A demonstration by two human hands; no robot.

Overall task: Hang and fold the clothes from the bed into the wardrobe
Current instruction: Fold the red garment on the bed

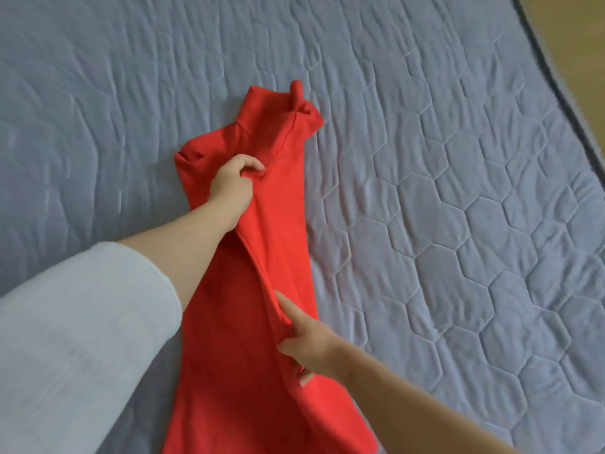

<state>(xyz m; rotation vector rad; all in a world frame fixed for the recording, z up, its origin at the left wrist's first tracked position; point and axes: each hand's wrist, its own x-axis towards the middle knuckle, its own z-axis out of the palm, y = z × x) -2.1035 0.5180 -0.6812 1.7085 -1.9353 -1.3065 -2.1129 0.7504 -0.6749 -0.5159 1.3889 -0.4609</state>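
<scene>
A red garment (281, 224) lies lengthwise on the bed, its narrow end pointing away from me and its wide end running off the bottom of the frame. One long side is folded over toward the middle. My left hand (230, 183) grips a bunch of the red cloth near the far end, fingers curled into it. My right hand (306, 339) pinches the folded edge lower down, index finger stretched along the fold. A pale sleeve covers my left upper arm.
The bed is covered by a grey-blue quilted spread (458, 224) with a hexagon stitch pattern. Its dark-piped edge (556, 90) runs down the upper right, with tan floor (576, 34) beyond it.
</scene>
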